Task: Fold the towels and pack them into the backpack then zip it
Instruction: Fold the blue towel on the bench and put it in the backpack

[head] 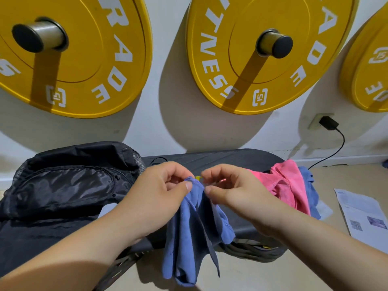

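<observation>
**Pinching a blue towel [189, 238] over the bench [231, 160]**

Both hands met above the middle of the bench. The left hand [155, 198] pinched the towel's top hem between its thumb and curled fingers. The right hand [237, 194] pinched the same hem just beside it, so the two thumbs nearly touched. From that grip the blue towel hung in loose folds down past the bench's near edge.

The black backpack [69, 181] lay slumped on the bench's left end with a shiny panel facing up. Whether its zip stood open could not be told.

On the bench's right end a pink towel [281, 181] lay crumpled. A second blue towel [310, 185] lay against its outer side and spilled over that end.

To the right of the bench, printed sheets [361, 215] lay on the floor. Yellow weight plates [252, 59] hung on pegs on the wall behind the bench. A black charger [328, 122] sat plugged into a socket on the same wall, beyond the bench's right end.
</observation>
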The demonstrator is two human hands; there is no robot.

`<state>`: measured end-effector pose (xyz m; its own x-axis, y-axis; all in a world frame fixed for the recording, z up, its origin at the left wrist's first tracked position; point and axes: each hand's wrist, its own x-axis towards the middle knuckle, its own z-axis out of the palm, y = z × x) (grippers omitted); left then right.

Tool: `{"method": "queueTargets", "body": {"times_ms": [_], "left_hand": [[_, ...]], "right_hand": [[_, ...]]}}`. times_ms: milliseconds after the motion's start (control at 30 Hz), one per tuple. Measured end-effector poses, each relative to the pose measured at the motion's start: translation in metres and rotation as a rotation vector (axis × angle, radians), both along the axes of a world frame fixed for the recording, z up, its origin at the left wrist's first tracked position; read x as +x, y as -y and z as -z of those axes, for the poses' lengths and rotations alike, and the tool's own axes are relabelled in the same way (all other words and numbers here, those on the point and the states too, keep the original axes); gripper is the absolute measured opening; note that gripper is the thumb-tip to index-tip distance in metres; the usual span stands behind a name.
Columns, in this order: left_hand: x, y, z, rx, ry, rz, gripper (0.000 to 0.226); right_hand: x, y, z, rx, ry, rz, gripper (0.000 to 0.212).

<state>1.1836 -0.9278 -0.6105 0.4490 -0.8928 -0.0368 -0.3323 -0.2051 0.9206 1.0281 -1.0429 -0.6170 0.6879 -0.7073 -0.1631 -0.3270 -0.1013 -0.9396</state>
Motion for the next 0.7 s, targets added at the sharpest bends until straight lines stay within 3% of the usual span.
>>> {"method": "queueTargets", "body": {"times_ms": [100,200,400,567,700], "left_hand": [[0.006,-0.006,-0.012,-0.024,-0.017,0.132,0.024],[0.011,-0.013,-0.025,-0.087,-0.047,0.219,0.027],[0.018,-0.011,-0.027,-0.256,-0.049,0.069,0.022],[0.024,-0.007,-0.020,-0.298,-0.047,-0.041,0.024],[0.035,-0.002,-0.012,-0.306,-0.052,-0.146,0.017]], "right_hand": [[-0.003,0.004,0.001,-0.132,-0.047,-0.118,0.037],[-0.005,-0.001,-0.005,-0.179,-0.016,-0.232,0.014],[-0.006,0.000,-0.008,-0.245,0.027,-0.241,0.010],[-0.007,0.008,0.005,-0.341,-0.270,-0.219,0.049],[-0.015,0.022,0.023,-0.341,-0.462,-0.191,0.014]]}}
